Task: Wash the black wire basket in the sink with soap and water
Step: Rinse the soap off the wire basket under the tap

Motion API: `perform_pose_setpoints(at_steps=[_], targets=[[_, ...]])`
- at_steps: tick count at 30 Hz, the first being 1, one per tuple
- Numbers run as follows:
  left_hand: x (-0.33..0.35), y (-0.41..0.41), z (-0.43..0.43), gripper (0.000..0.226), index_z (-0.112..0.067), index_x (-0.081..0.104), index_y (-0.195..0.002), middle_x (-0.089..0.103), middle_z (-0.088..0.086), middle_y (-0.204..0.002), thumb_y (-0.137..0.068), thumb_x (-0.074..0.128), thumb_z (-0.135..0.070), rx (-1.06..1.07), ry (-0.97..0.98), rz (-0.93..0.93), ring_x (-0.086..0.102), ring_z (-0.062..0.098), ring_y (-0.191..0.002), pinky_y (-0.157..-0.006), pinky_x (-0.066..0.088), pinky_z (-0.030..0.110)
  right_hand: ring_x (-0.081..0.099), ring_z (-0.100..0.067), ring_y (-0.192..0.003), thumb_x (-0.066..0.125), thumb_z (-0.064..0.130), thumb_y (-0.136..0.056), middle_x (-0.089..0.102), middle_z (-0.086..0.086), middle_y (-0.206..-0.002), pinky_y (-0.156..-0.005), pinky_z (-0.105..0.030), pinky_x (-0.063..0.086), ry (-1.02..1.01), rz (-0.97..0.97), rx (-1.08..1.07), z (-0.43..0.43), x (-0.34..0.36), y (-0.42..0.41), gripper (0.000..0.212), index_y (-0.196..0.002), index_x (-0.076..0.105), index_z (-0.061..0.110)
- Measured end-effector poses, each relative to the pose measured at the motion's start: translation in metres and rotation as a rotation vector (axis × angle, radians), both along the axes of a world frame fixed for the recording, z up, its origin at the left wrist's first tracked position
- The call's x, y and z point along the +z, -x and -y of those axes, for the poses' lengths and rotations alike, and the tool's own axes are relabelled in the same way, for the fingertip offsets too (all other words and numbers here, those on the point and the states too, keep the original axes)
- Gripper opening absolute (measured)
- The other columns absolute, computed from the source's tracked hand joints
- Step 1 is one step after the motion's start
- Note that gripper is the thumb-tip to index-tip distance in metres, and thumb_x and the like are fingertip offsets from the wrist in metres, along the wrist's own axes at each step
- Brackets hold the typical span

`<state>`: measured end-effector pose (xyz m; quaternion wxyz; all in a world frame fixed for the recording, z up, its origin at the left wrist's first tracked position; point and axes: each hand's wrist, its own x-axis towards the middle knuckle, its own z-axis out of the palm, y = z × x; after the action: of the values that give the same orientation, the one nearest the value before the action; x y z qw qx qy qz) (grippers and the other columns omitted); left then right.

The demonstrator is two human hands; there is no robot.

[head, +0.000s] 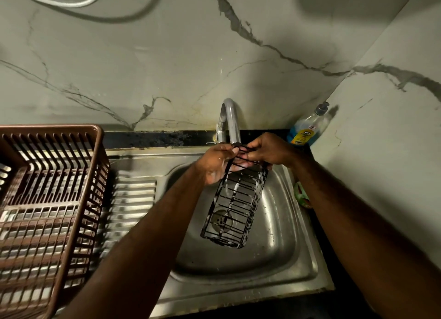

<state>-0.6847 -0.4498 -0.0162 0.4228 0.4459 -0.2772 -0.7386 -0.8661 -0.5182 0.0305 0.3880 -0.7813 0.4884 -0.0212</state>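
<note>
Because the spout (232, 123) is arching over the back of the sink (307, 266), both hands are holding the basket (235, 206) by its upper end right beneath the outlet. This is letting the long body hang tilted over the bowl, so runoff should be dropping straight in. The left hand (214, 167) is gripping the top left edge, fingers curled round the wires. The right hand (269, 151) is pinching the top wires from the other side.

Whitish patches, likely suds, are clinging to the wires; I cannot tell whether water is running. The basket is hanging free of the sink's floor and walls, leaving room to turn or lower it. The rack (71, 127) is crowding the left side. The bottle (306, 131) is standing on the counter (155, 138) in the back right corner, near the right wrist, so wide swings there are looking risky.
</note>
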Motion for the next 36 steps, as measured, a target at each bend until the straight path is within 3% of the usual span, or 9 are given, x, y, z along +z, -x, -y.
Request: perform_pose_setpoints(at_steps=[4,9,12,18,23,26,30,33,36], targets=[[0.008,0.006,-0.005,0.041,0.004,0.066,-0.122,0.077,0.014,-0.094,-0.111,0.038,-0.023,0.178,-0.098,0.108,0.074,0.016,-0.072,-0.063,0.057,0.025,0.058,0.002,-0.049,0.074,0.013,-0.085,0.068,0.004,-0.059,-0.047,-0.017,0.045,-0.014,0.024,-0.02,0.001,0.005,-0.003,0.01,-0.094,0.079,0.012],[0.026,0.007,0.005,0.05,0.001,0.065,-0.099,0.073,0.013,-0.073,-0.11,0.026,-0.028,0.363,-0.336,0.001,0.062,0.016,-0.049,-0.051,0.048,0.026,0.063,-0.013,-0.055,0.08,0.032,-0.075,0.071,-0.009,-0.066,-0.054,-0.031,0.051,-0.027,0.009,0.062,-0.006,0.012,-0.019,0.007,-0.076,0.077,0.026],[0.03,0.007,0.008,0.047,-0.001,0.066,-0.106,0.073,0.014,-0.078,-0.107,0.025,-0.025,0.387,-0.406,-0.003,0.061,0.019,-0.056,-0.056,0.045,0.027,0.057,-0.009,-0.051,0.079,0.014,-0.075,0.064,0.003,-0.055,-0.052,-0.023,0.044,-0.003,0.01,0.068,-0.008,0.014,-0.023,0.025,-0.058,0.069,0.03],[0.034,0.006,0.002,0.04,0.0,0.063,-0.119,0.072,0.016,-0.102,-0.107,0.027,-0.013,0.387,-0.405,0.013,0.07,0.024,-0.081,-0.062,0.057,0.033,0.057,-0.003,-0.047,0.079,0.011,-0.076,0.064,0.009,-0.053,-0.05,-0.021,0.044,0.001,-0.039,0.086,-0.003,0.018,-0.024,0.027,-0.061,0.068,0.03],[0.029,0.003,0.005,0.033,0.0,0.064,-0.092,0.073,0.012,-0.079,-0.107,0.034,-0.002,0.312,-0.345,0.044,0.068,0.02,-0.077,-0.088,0.058,0.036,0.062,-0.01,-0.057,0.082,0.02,-0.077,0.068,0.008,-0.06,-0.054,-0.027,0.05,-0.037,-0.036,0.02,0.002,0.021,-0.02,0.01,-0.077,0.076,0.028],[0.028,0.01,0.005,0.024,0.0,0.066,-0.086,0.07,0.008,-0.071,-0.102,0.048,0.002,0.287,-0.238,0.211,0.064,0.014,-0.063,-0.063,0.057,0.024,0.067,-0.01,-0.06,0.08,0.018,-0.077,0.071,0.008,-0.069,-0.054,-0.026,0.053,-0.036,-0.05,-0.026,0.005,0.021,-0.016,0.015,-0.092,0.08,0.021],[0.02,0.019,0.013,0.012,-0.002,0.063,-0.11,0.072,0.011,-0.094,-0.101,0.057,-0.005,0.282,-0.115,0.503,0.072,0.018,-0.071,-0.049,0.055,0.023,0.068,-0.013,-0.061,0.078,0.01,-0.077,0.076,-0.002,-0.079,-0.053,-0.025,0.055,-0.064,-0.063,-0.034,0.005,0.021,-0.012,0.023,-0.099,0.08,0.018],[0.019,0.026,0.021,0.015,-0.002,0.054,-0.115,0.071,0.019,-0.102,-0.107,0.042,-0.007,0.3,-0.174,0.43,0.071,0.021,-0.072,-0.042,0.049,0.022,0.069,-0.016,-0.063,0.077,0.012,-0.076,0.077,-0.006,-0.084,-0.053,-0.026,0.055,-0.068,-0.054,-0.044,0.002,0.018,-0.005,0.018,-0.093,0.08,0.019],[0.027,0.033,0.023,0.024,-0.003,0.053,-0.11,0.059,0.009,-0.08,-0.111,0.034,-0.018,0.395,-0.33,0.272,0.054,0.012,-0.061,-0.042,0.042,0.02,0.071,-0.022,-0.066,0.078,0.012,-0.074,0.076,-0.005,-0.079,-0.056,-0.031,0.059,-0.055,-0.031,-0.069,0.0,0.017,-0.003,0.015,-0.087,0.08,0.019]])
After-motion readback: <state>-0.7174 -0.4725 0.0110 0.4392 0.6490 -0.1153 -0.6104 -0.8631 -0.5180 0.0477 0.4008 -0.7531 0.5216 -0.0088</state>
